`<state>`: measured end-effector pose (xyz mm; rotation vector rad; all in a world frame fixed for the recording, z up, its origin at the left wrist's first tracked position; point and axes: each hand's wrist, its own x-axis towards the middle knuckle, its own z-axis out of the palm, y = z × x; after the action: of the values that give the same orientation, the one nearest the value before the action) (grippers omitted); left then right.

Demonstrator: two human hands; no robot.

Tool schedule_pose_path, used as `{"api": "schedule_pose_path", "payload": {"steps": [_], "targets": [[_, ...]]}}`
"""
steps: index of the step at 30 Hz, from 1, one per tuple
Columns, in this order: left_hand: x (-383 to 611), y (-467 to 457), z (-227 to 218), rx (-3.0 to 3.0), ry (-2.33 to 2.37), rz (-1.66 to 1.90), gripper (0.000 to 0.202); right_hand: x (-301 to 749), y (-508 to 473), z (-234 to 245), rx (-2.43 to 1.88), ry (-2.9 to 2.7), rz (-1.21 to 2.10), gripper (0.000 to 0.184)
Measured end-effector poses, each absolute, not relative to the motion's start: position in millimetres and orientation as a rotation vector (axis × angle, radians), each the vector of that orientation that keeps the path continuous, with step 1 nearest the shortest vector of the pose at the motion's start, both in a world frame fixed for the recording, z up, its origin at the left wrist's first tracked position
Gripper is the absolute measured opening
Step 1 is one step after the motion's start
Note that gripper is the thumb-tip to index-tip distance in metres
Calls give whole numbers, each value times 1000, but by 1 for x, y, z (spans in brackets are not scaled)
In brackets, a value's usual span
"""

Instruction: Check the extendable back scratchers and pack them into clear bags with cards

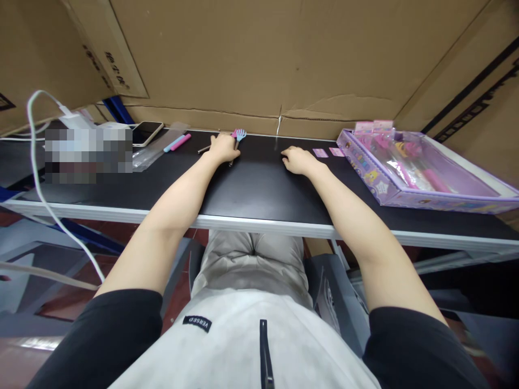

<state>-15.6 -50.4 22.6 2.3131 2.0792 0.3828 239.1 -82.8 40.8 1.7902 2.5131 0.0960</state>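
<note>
My left hand (223,147) rests far out on the black table (259,189), its fingers curled over a few thin sticks; a small blue hand-shaped toy (240,133) and a pink tip poke out beyond the knuckles. My right hand (295,159) lies on the table to the right, fingers curled down loosely, with nothing visible in it. Two small pink cards (320,153) lie just right of that hand.
A purple box (389,192) of pink packaged toys stands at the right. A blue and a pink pen (177,142), a clear bag, a phone (146,133) and a white charger with cable (34,162) lie at the left. Cardboard walls (259,59) close off the back.
</note>
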Motion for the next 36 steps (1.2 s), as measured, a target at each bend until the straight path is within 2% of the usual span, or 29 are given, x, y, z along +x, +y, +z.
{"api": "schedule_pose_path", "payload": {"steps": [6,14,22,26,31,36], "targets": [[4,-53,22,2447,1839,380,26,236,-80,35,1668,2672,115,57],[5,-47,17,2410,1631,540,1,232,-80,31,1560,2826,89,63],[8,-50,19,2393,1516,606,16,228,-74,24,1439,2946,65,57],[-8,-45,18,2421,1771,527,30,229,-71,25,1439,2953,54,55],[-34,-43,18,2303,2090,207,54,232,-69,25,1481,2943,89,53],[-38,-42,21,2328,2136,168,53,234,-65,21,1480,2959,106,52]]}}
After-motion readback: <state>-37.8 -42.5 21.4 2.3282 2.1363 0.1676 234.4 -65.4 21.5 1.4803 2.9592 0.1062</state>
